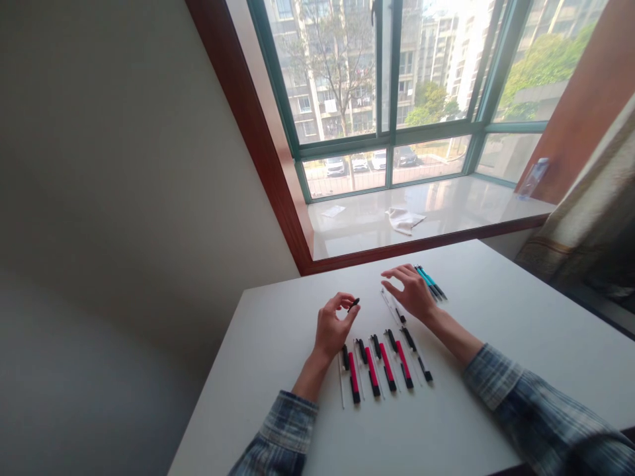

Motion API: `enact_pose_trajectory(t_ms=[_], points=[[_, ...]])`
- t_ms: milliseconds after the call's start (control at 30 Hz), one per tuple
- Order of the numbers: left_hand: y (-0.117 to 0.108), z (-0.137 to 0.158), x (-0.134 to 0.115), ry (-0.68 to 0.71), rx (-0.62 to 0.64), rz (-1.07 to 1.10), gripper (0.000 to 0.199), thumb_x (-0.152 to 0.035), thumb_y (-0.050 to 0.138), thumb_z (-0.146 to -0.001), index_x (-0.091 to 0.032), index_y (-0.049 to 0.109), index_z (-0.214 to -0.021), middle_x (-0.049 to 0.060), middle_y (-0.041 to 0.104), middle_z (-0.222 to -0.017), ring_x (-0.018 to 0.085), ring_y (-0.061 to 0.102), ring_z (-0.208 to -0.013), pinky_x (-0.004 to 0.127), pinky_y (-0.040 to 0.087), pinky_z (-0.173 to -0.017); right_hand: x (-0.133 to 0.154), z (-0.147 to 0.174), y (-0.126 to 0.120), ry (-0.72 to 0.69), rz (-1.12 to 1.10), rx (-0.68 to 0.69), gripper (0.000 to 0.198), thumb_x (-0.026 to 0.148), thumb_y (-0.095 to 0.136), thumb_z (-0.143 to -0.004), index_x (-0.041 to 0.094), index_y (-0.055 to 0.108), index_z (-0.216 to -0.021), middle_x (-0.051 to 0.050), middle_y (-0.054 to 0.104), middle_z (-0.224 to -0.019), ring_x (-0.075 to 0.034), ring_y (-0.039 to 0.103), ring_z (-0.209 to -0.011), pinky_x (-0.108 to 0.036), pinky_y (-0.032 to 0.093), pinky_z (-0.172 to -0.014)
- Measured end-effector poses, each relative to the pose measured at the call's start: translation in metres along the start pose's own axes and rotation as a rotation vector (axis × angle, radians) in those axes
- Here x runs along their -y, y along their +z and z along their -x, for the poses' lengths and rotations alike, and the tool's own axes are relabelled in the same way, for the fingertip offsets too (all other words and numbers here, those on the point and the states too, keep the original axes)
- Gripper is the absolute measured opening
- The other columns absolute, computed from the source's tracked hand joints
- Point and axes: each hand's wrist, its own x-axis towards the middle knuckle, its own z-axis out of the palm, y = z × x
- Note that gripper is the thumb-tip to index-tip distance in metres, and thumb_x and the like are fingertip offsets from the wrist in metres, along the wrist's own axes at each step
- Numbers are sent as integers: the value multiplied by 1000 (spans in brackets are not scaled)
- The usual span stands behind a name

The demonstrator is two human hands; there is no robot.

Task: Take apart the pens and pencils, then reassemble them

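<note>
Between the thumb and fingers of my left hand (pixel 333 325) is a small black pen part (pixel 354 303), raised above the table; its lower end is hidden by the fingers. My right hand (pixel 411 291) holds nothing, its thumb and fingers apart. Below its fingertips lie a thin pen refill (pixel 389 305) and a small black piece (pixel 401 317). Just beyond that hand is a group of teal pens (pixel 430 283). Nearer to me, a row alternates red pen barrels (pixel 371 372) with black ends, black pen grips (pixel 391 340) and thin refills (pixel 342 383). A loose black clip part (pixel 425 371) lies at the row's right end.
The white table (pixel 258 370) meets a window sill (pixel 357 231) with a wood edge. On the sill are a crumpled white cloth (pixel 404 220) and a clear bottle (pixel 534 178). A curtain (pixel 570 205) hangs at the right, and a wall (pixel 149 165) rises at the left.
</note>
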Motion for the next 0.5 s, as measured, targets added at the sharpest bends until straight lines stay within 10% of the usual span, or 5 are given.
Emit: enact_pose_trajectory(t_ms=[300,500], points=[[2,0,1,39,29,-73,9,-25,72,-87,-26,74,-95,1,77,-94,21,68,-88,37,52,-85,-18,9,13,240,44,165,8,28,73,-90,24,80,-93,-6,76,-89,-28,62,-93,-44,49,-90],[1,0,2,50,26,-85,9,-26,72,-87,-26,75,-96,2,77,-96,22,68,-89,38,53,-86,0,2,7,270,-164,24,13,32,68,-93,24,78,-96,-4,77,-87,-23,66,-80,-39,52,-78]])
